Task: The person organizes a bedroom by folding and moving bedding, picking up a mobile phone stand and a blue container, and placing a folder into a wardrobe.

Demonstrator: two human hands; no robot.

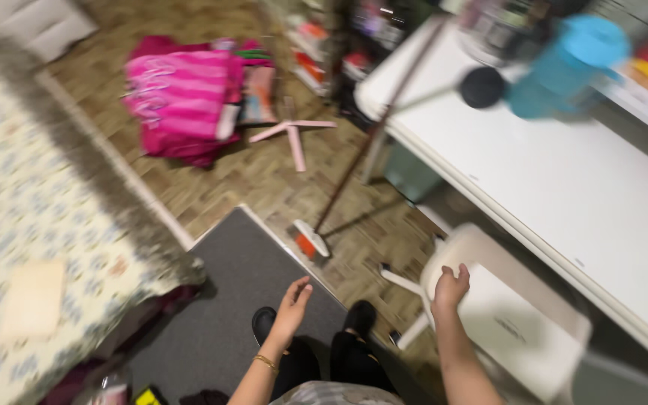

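Note:
I look down at my legs in black trousers and black shoes on a grey rug [226, 300]. My left hand [292, 304] hangs above the rug with fingers loosely apart, holding nothing; a gold bracelet sits on its wrist. My right hand [451, 287] rests on the back edge of a white chair [519, 315], fingers curled over it. The picture is blurred by motion.
A broom [354, 169] leans against a white desk [564, 187] that carries a teal bottle [564, 67] and a black round object [481, 88]. A bed with a flowered cover [46, 225] fills the left. A pink striped bag [181, 94] and a pink chair base [292, 135] lie on the wood floor.

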